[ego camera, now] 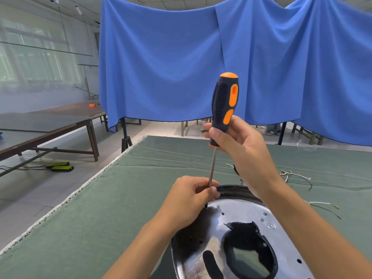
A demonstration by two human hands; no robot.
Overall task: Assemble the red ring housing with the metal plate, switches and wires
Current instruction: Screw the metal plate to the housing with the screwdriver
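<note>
Blue cloth [181,63] hangs behind our workbench, which is covered in green felt [100,208]. We clasp the lower end of the black-and-orange screwdriver [223,105] handle in our right hand [235,143], the tool nearly upright. Our left hand [191,198] pinches the steel shaft near its tip, just over the far-left edge of the shiny metal plate [231,238], which lies near us on the felt. Loose wires [291,176] lie beyond our right forearm.
</note>
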